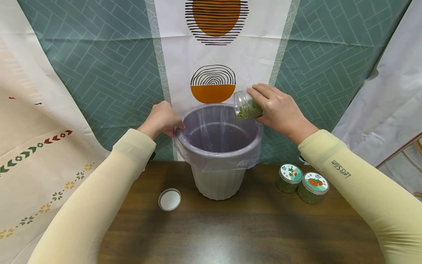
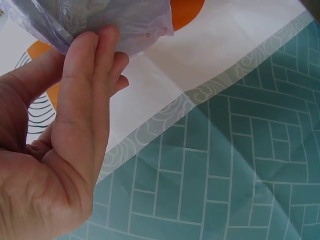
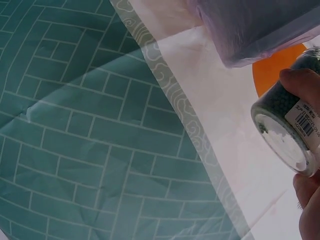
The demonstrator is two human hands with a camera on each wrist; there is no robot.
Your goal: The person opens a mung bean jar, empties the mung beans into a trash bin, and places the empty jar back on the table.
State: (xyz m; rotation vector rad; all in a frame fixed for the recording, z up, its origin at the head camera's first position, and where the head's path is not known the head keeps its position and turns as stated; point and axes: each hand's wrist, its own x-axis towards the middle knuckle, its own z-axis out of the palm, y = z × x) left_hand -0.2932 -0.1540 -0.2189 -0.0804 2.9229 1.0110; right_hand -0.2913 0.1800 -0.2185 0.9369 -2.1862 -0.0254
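Observation:
My right hand grips a clear jar of green granules, tipped on its side over the bin. Its open mouth faces left, and a few green specks hang in the air below it. In the right wrist view the jar's base and barcode label show, with thumb and fingers around it. The trash bin stands upright, lined with a translucent purple bag folded over the rim. My left hand pinches the bag-covered rim at the left; in the left wrist view its fingers lie against the bag.
A round white lid lies on the brown wooden table, left of the bin. To the right stand two lidded jars of green granules, a nearer jar and a farther jar. A patterned cloth hangs close behind the bin.

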